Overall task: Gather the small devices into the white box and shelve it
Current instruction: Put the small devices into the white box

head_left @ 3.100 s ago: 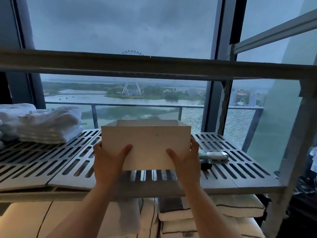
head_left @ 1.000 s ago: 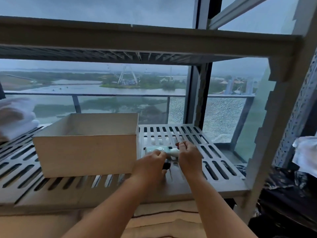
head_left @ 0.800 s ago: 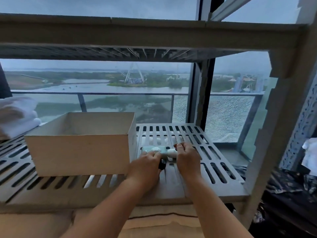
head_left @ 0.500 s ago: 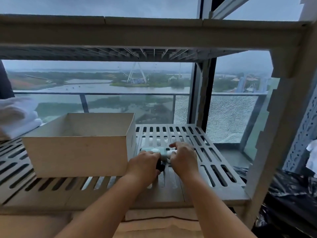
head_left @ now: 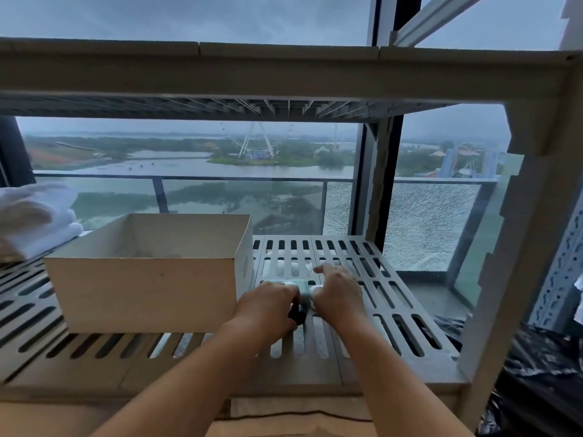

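This looks like a storage corner in a room high up in a tall building. A slatted shelf rack point(head_left: 394, 370) with folded white towels point(head_left: 34, 216) stands against a large window point(head_left: 189, 20). Beyond the balcony railing point(head_left: 220, 178), a river point(head_left: 284, 171) and a Ferris wheel point(head_left: 257, 140) lie far below.

Slat shelf point(head_left: 388, 367) w/ box point(head_left: 148, 291), towels point(head_left: 31, 216), devices point(head_left: 302, 288).

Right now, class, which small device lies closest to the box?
The green device, one end almost at the box; the white device and black device lie further right.

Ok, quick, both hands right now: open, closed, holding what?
Left hand: closed, grip on the pale green device.
Right hand: closed, grip on the white device beside it.
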A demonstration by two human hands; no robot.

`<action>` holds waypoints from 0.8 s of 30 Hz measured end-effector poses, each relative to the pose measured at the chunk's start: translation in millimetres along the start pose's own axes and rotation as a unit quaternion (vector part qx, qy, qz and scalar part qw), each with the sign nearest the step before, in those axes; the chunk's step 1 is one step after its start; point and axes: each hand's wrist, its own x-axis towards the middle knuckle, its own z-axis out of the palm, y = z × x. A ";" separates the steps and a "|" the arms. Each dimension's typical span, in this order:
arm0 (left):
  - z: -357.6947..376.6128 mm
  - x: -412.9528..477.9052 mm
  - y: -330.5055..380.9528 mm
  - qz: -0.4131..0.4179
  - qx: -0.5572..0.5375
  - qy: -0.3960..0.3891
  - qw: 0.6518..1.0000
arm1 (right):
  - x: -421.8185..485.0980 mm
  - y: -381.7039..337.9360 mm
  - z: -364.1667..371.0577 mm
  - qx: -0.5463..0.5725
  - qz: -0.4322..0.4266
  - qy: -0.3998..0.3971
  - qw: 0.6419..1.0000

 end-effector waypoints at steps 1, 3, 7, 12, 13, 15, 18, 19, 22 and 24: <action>-1.4 0.6 0.5 -0.001 -0.007 0.008 1.000 | 0.2 -2.0 -1.0 0.030 -0.006 0.020 0.999; -5.6 2.7 2.6 -0.009 -0.032 0.044 0.998 | -0.4 -5.5 -4.2 0.096 0.003 0.061 0.994; -18.6 9.4 7.6 -0.016 -0.075 0.127 0.989 | -0.2 -10.4 -12.7 0.369 0.149 0.027 0.917; -28.2 14.2 12.9 -0.013 -0.063 0.167 0.984 | -2.7 -19.5 -24.4 0.587 0.236 -0.031 0.773; -30.4 14.6 14.1 -0.012 -0.052 0.172 0.984 | -2.7 -21.2 -26.2 0.601 0.239 -0.028 0.762; -36.0 15.0 16.1 -0.008 -0.029 0.183 0.983 | -2.4 -24.9 -30.2 0.620 0.240 -0.024 0.747; -49.5 14.8 19.2 -0.003 -0.009 0.196 0.981 | -0.4 -32.2 -38.1 0.637 0.220 -0.014 0.739; -55.7 14.6 20.6 -0.003 0.000 0.200 0.980 | 0.7 -35.2 -41.5 0.640 0.211 -0.008 0.738; -78.3 14.0 23.0 0.000 0.002 0.216 0.976 | 4.4 -46.5 -53.9 0.650 0.180 0.000 0.738; -94.9 12.8 22.2 0.002 -0.004 0.230 0.973 | 7.3 -54.6 -61.3 0.655 0.156 0.004 0.739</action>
